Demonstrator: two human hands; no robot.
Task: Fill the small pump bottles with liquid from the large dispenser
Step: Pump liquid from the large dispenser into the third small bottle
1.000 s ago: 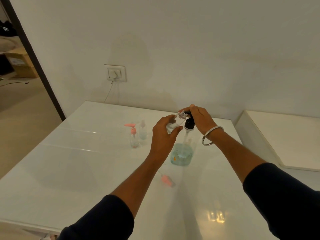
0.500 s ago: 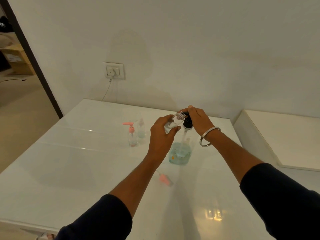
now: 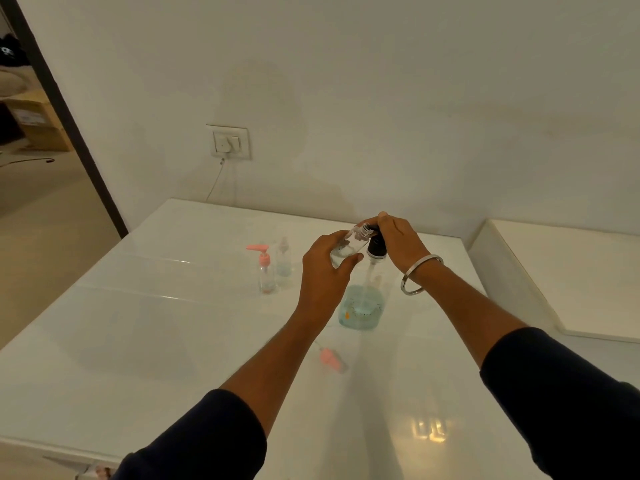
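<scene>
Dispenser (image 3: 362,306) nozzle hidden under right hand (image 3: 398,240).

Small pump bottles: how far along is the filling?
Done, apparently: one small bottle standing at the back holds pale liquid, though its fill level is unclear. In hand: the left hand holds an open clear bottle tilted at the large dispenser spout while the right hand rests on its black pump head. Left: the pink-pump bottle looks nearly empty, and a loose pink pump lies on the table, unattached.
</scene>
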